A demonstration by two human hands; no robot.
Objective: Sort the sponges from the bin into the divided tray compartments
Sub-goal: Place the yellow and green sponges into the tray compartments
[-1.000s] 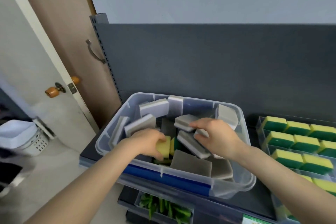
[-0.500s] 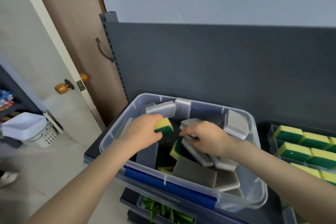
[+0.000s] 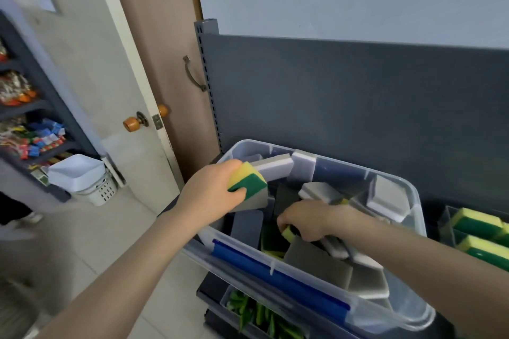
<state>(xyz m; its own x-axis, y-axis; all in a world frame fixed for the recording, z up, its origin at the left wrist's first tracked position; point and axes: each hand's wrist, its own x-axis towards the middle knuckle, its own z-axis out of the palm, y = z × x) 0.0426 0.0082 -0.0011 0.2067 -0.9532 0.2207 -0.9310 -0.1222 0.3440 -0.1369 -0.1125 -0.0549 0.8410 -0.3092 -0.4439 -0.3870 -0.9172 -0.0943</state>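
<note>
Digging through the clear bin (image 3: 325, 281) of mostly grey sponges (image 3: 319, 261), with the divided tray (image 3: 447, 224) waiting just right. Left hand (image 3: 212, 192) pinched a yellow-green sponge (image 3: 246, 180) lifted above the rim, probably tray-bound. Right hand (image 3: 311, 221) was curled low around another yellow sponge (image 3: 288, 233), likely grabbing two per trip.

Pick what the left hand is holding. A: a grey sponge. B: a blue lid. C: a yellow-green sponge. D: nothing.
C: the left hand grips a yellow-green sponge above the bin.
</note>
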